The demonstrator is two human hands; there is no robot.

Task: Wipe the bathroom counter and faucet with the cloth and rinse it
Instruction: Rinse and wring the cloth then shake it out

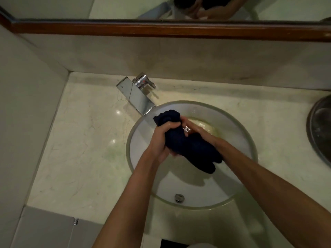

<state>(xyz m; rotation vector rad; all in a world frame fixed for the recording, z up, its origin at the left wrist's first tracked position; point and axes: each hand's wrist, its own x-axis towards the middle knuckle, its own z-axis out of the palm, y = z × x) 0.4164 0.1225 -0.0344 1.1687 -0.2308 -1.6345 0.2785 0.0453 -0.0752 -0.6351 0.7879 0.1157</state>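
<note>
The chrome faucet (138, 93) was seen at the counter's (80, 140) back left, its spout reaching the round sink (247, 138). Over the basin, the dark cloth (189, 145) was gripped by the left hand (161, 140) and clasped by the right hand (200, 130).

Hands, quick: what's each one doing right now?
Left hand: gripping the dark cloth over the basin.
Right hand: gripping the same cloth.
</note>
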